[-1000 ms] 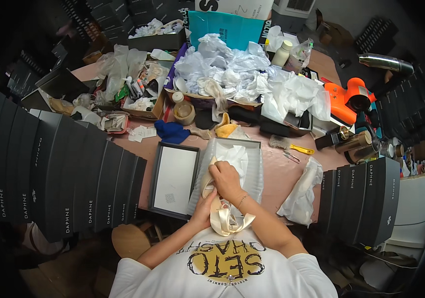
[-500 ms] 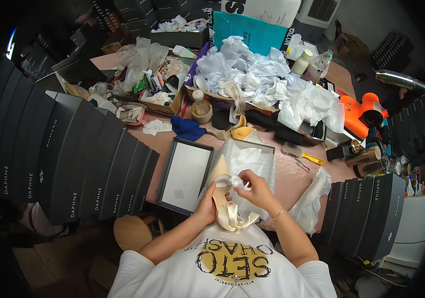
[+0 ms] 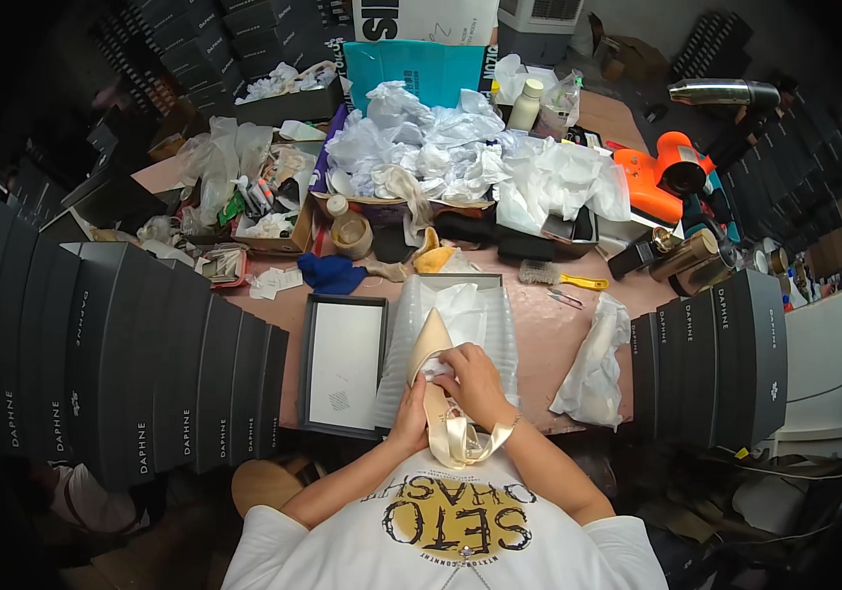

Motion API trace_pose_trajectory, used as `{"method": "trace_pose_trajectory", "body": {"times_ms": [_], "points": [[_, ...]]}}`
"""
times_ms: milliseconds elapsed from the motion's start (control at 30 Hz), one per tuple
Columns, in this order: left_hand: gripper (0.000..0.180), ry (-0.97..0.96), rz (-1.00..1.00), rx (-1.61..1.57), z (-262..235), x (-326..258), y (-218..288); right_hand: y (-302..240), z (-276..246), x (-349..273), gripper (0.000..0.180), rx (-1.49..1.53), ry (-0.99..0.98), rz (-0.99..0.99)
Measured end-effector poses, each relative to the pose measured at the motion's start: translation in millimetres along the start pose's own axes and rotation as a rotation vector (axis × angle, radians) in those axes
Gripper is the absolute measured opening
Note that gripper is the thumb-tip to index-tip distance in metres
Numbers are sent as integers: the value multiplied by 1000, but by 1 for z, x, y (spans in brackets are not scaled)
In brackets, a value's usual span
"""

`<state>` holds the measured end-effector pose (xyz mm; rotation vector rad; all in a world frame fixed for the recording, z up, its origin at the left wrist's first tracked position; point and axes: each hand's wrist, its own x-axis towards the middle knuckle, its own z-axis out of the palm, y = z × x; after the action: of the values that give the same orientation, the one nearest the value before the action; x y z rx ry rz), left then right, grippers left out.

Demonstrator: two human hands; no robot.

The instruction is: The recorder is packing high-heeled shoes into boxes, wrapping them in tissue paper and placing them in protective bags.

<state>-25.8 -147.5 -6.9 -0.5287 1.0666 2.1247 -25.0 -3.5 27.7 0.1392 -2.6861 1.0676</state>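
Over the open box (image 3: pixel 460 295) — both hands, as before, clamped on beige shoe (image 3: pixel 429 346)

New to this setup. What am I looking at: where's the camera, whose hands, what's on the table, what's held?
There is no robot here. A person wears a wide fisheye camera on the head, looking down, so the edges bend and the forearms enter from the bottom.

The left hand and right hand together hold a pointed beige shoe with a cream ribbon; the right hand presses white tissue at its opening.

They work over an open shoe box lined with paper. The box lid lies to its left. On the pink table are crumpled white paper, a blue cloth, a brush and an orange tool. Rows of black boxes stand on both sides.
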Motion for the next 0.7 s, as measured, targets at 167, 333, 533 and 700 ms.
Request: {"method": "trace_pose_trajectory", "body": {"times_ms": [167, 333, 533, 700], "points": [[39, -110, -7, 82, 26, -9, 0, 3, 0, -11, 64, 447, 105, 376], [39, -221, -201, 93, 29, 2, -3, 23, -41, -11, 78, 376, -176, 508], [44, 60, 553, 647, 19, 36, 11, 121, -109, -95, 88, -592, -75, 773], [40, -395, 120, 686, 40, 1, 4, 228, -83, -189, 40, -421, 17, 945]]}}
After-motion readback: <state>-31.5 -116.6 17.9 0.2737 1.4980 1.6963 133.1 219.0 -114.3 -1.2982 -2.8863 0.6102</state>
